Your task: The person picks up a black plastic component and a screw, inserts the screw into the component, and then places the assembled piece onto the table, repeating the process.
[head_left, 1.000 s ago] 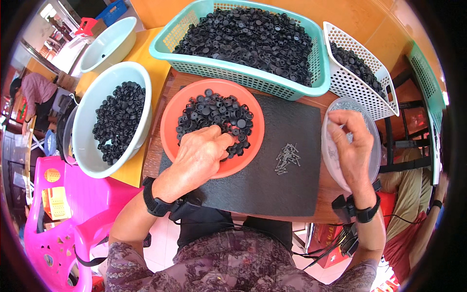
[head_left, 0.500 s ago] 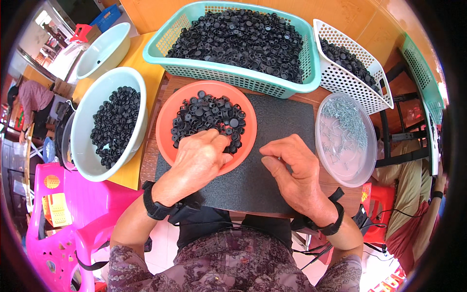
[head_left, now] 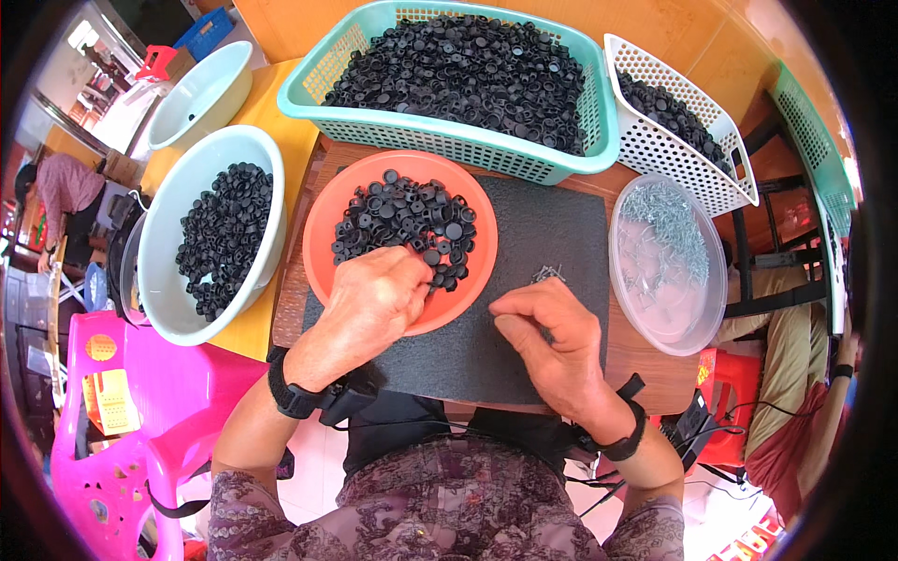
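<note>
My left hand (head_left: 372,297) is closed, its fingers curled downward at the near rim of an orange bowl (head_left: 320,220). Small round black caps (head_left: 398,217) fill much of that bowl. Whatever the left fingers hold is hidden beneath them. To the right, my right hand (head_left: 554,341) hovers over a black mat (head_left: 524,224) with thumb and forefinger pinched together; anything between them is too small to make out. Just beyond its knuckles lies a little pile of metal screws (head_left: 548,273). More screws (head_left: 666,224) rest in a clear round tub (head_left: 687,341) farther right.
A large teal basket (head_left: 449,136) heaped with black parts stands at the back, beside a white basket (head_left: 739,192). Left are a pale blue basin (head_left: 257,280) of black parts and another basin (head_left: 201,112). A pink chair (head_left: 140,374) and a person (head_left: 70,201) are farther left.
My right hand has moved slightly left and nearer to me, bringing the screw pile on the mat into sight. My left hand has shifted slightly, still curled at the bowl.
</note>
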A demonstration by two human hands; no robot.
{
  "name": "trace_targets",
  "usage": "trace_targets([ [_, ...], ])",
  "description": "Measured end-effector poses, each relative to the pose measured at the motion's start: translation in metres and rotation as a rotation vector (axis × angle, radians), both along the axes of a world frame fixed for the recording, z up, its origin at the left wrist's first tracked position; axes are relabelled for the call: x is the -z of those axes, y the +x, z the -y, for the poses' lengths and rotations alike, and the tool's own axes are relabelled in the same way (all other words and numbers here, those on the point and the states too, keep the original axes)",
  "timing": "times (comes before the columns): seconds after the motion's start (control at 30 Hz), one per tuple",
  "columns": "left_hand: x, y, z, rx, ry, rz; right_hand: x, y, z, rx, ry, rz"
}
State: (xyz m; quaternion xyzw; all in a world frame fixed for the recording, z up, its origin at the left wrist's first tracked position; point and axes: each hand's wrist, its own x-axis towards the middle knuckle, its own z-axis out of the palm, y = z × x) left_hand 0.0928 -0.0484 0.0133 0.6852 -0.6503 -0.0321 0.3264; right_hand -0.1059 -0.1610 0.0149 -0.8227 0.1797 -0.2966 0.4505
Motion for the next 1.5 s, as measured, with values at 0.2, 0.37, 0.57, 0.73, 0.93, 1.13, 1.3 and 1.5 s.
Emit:
trace_targets([
  [0.2,0.002,0.001,0.004,0.06,0.044,0.216,0.004,0.012,-0.009,-0.013,-0.076,0.092],
  [0.37,-0.002,-0.002,0.004,0.04,0.004,0.102,0.003,0.011,-0.008,0.011,-0.103,0.034],
  [0.57,0.004,-0.006,0.015,0.054,0.041,0.245,0.008,0.012,-0.01,0.03,-0.099,0.091],
  [0.73,0.003,-0.005,0.013,0.074,0.037,0.209,0.01,0.007,-0.009,0.039,-0.075,0.057],
  [0.93,-0.001,-0.002,0.011,0.162,0.014,0.033,0.013,0.007,-0.012,0.032,-0.035,0.041],
  [1.13,-0.005,-0.008,0.003,0.102,-0.039,-0.184,0.013,0.006,-0.012,0.047,-0.024,0.046],
  [1.3,-0.012,-0.02,-0.009,0.039,-0.11,-0.271,0.011,0.01,-0.016,0.032,0.278,0.047],
  [1.5,-0.015,-0.024,-0.011,0.078,-0.204,-0.088,0.005,0.019,-0.022,-0.036,0.812,0.063],
])
